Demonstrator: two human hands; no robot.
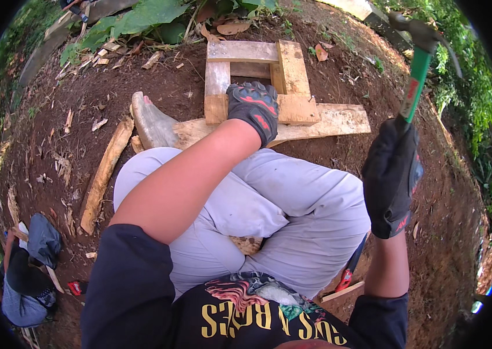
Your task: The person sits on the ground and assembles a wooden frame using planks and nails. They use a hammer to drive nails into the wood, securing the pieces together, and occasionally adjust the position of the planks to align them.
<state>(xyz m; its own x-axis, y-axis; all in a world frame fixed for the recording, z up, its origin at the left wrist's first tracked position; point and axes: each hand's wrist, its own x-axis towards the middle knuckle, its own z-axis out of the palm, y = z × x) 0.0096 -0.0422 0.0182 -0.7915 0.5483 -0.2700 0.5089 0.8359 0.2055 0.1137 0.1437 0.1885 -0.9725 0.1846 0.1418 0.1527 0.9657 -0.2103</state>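
Observation:
My right hand [393, 177], in a black glove with red marks, is raised at the right and closed around the handle of a claw hammer [417, 75]. The hammer has a green and black shaft, and its metal head points up and away from me. My left hand [253, 107], gloved the same way, is closed over the near bar of a small wooden frame [295, 72]. Rough boards joined in a square make up this frame. What seems to be a nail sticks up by its right near corner. My left fingertips are partly hidden.
Under the frame's near side lies a plank [344, 119], beside my boot [151, 123]. A long wood strip [106, 174] rests on the soil at left. Near my right thigh is a red-and-black handled tool [346, 280]. Another person [25, 285] sits at lower left.

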